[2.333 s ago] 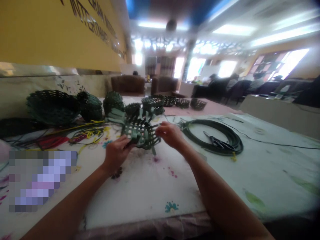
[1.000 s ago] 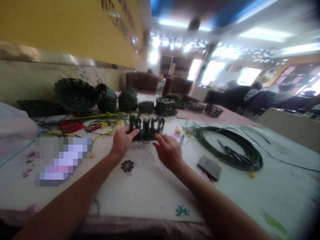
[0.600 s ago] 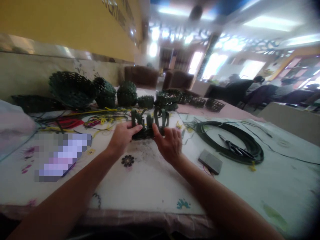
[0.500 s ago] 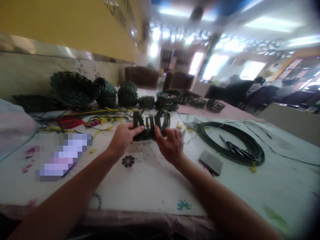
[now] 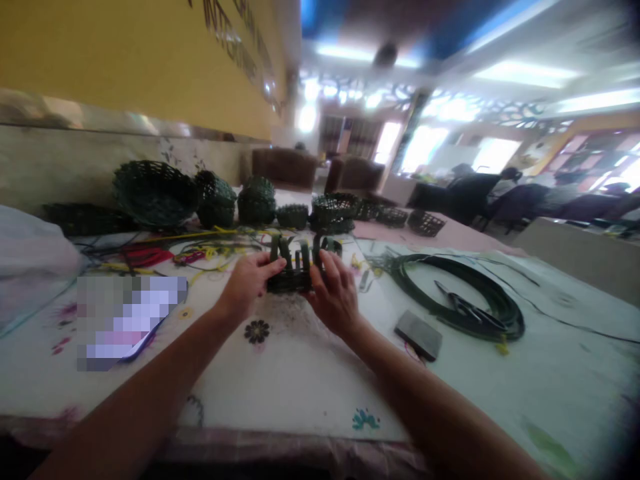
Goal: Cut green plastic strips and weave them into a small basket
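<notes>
A small dark green woven basket [image 5: 290,280] with strips looping up from its rim is held between my two hands over the table. My left hand [image 5: 245,281] grips its left side, thumb pressed on the weave. On the right side, my right hand [image 5: 334,290] has its fingers bent over the strips and rim, with the thumb at the front wall. The fingers partly hide the basket's right end.
Several finished green baskets [image 5: 157,193] line the back. A coil of green strip [image 5: 410,287] with scissors [image 5: 467,305] on it lies right, near a grey block [image 5: 419,335]. Red strips [image 5: 145,255], yellow strips and a blurred-out phone [image 5: 145,327] lie left.
My right hand's fingers have shifted from curled beside the basket to resting over its right strips. My left hand keeps its grip. The whole view has tilted slightly upward.
</notes>
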Motion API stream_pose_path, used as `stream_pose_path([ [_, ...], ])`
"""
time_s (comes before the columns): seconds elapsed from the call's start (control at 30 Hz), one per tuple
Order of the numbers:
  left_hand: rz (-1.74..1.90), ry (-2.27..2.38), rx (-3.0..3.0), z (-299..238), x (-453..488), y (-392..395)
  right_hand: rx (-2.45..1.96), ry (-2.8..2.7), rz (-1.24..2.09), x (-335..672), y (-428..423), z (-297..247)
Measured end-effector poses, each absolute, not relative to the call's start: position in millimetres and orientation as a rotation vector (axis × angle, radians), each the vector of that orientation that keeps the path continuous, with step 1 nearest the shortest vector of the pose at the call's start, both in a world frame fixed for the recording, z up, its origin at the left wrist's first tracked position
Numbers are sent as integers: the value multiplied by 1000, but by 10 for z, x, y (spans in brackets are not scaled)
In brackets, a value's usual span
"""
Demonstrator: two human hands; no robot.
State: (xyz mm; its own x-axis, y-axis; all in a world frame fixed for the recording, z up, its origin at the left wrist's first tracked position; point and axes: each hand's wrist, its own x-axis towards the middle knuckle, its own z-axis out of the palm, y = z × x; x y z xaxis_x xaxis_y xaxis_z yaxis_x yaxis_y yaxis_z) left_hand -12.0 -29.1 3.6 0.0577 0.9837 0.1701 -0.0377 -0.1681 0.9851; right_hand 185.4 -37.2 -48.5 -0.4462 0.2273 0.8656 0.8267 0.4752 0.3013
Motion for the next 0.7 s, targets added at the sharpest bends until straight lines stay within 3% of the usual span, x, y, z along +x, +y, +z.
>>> stream_pose_path([
  [0.2, 1380, 963, 1466, 58, -112, -317, -760, -1919, -851, 1903, -419, -322],
  [0.5, 1464, 1150, 2778, 9, -134, -370, -886, -1935, -493, 2007, -523, -73],
  [0.7, 1584, 1062, 2892, 1, -133, -336, -888, -1944, -405, 1989, -522, -72],
])
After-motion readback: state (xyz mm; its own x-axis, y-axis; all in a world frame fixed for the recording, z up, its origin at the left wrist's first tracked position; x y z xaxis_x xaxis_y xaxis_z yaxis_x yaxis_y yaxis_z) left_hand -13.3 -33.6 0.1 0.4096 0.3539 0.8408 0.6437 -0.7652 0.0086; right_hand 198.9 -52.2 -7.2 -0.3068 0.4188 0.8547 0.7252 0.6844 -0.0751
